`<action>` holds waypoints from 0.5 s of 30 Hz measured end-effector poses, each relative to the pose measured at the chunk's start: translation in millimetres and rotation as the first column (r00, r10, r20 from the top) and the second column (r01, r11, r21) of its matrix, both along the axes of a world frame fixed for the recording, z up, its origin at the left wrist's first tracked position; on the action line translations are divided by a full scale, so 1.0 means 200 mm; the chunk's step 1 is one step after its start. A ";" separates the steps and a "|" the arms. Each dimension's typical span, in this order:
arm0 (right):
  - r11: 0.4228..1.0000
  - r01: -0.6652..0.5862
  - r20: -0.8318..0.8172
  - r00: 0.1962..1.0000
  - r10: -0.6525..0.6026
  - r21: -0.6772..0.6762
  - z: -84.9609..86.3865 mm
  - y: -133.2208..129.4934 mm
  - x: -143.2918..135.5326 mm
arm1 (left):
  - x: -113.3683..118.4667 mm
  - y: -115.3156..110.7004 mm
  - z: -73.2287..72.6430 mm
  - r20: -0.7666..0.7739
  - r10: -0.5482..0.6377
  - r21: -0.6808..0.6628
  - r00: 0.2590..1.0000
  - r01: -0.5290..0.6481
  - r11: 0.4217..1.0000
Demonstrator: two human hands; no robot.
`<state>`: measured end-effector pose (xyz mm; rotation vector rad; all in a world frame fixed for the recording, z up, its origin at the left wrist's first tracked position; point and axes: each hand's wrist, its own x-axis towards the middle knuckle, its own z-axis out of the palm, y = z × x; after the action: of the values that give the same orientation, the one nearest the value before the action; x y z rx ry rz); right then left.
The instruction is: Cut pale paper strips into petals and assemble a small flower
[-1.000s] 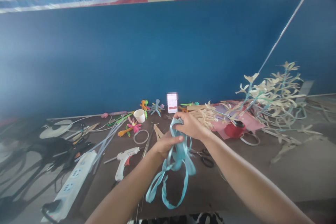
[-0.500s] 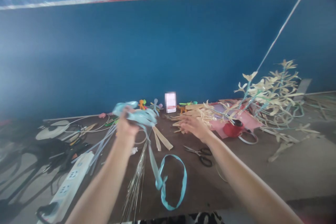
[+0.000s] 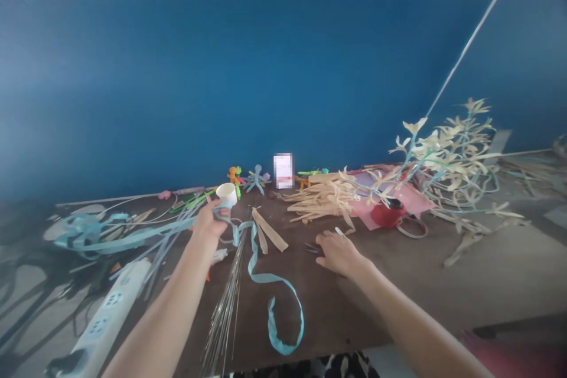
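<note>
Light blue ribbon [image 3: 292,301] runs from my left hand [image 3: 211,225] down the tabletop and curls near the front edge. More of it trails off to a loose heap [image 3: 82,230] on the left. My left fingers are closed on the ribbon, right beside a white cup-shaped piece [image 3: 227,194]; whether they also grip that piece I cannot tell. My right hand [image 3: 339,253] is curled over the scissors [image 3: 312,247], whose blades poke out at its left while their black handles are hidden. A small white bit [image 3: 339,231] shows by its knuckles.
Thin wires [image 3: 225,313] lie fanned between my arms, beside beige strips [image 3: 271,230]. A power strip [image 3: 106,313] is at left. Pale strips [image 3: 319,201], a red mug-like object [image 3: 387,214] and a branch of pale paper-like leaves [image 3: 447,147] are at right. A blue wall [image 3: 283,77] stands behind.
The ribbon heap went from my left hand to the table's left side, and the white cup-shaped piece came into view. My right hand moved back from the pale strips onto the scissors.
</note>
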<state>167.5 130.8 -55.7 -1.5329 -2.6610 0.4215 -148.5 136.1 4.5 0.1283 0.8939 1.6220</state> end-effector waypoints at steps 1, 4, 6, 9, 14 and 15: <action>1.000 0.015 0.025 1.000 -0.016 0.003 -0.02 -0.01 0.01 | 0.01 0.00 0.00 -0.006 -0.071 0.005 0.997 0.071 0.997; 0.998 0.069 0.081 0.994 -0.068 -0.003 -0.05 -0.01 0.08 | 0.04 -0.04 0.02 -0.048 -0.328 0.033 0.944 0.330 0.944; 0.993 0.118 0.113 0.987 -0.117 0.002 -0.03 0.01 0.12 | 0.08 -0.06 0.02 -0.066 -0.399 0.043 0.914 0.402 0.914; 0.984 0.173 0.034 0.984 -0.175 0.053 0.05 0.01 0.10 | 0.20 -0.10 0.00 -0.087 -0.435 0.031 0.896 0.439 0.898; 0.946 -0.235 -0.642 0.766 0.039 -0.222 0.18 -0.10 -0.21 | 0.51 -0.17 0.01 -0.108 -0.489 0.121 0.865 0.500 0.858; 0.895 -0.325 -0.702 0.712 0.019 -0.305 0.18 -0.12 -0.26 | 0.54 -0.18 0.03 -0.116 -0.483 0.158 0.868 0.496 0.854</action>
<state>116.3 106.6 -18.7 -0.8811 -2.1731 1.3412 -39.9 100.6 10.0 0.5086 0.6905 1.2166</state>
